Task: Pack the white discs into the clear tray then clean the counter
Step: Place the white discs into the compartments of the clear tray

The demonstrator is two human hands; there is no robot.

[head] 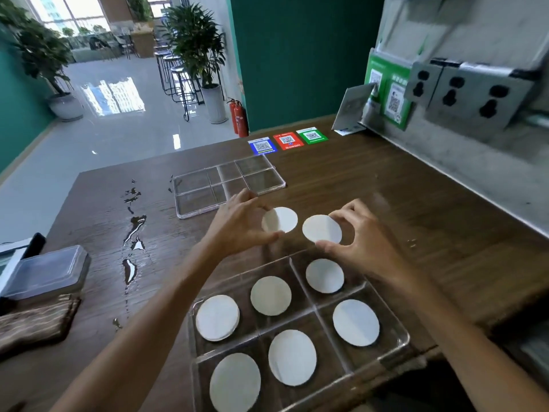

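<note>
Counter: wet wooden top [341, 185], frame centre.
Left hand [240, 226]: thumb and fingers pinch a disc [280, 220].
Right hand [364, 237]: pinches another disc [322, 228].
Tray [398, 337]: lower frame, six discs inside.

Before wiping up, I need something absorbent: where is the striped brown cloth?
The striped brown cloth lies at the counter's near left edge, just in front of the lidded grey plastic box.

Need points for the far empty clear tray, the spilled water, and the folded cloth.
far empty clear tray [190, 210]: head view, its front-left rim.
spilled water [135, 226]: head view, the large middle puddle.
folded cloth [35, 325]: head view, middle of its top.
</note>
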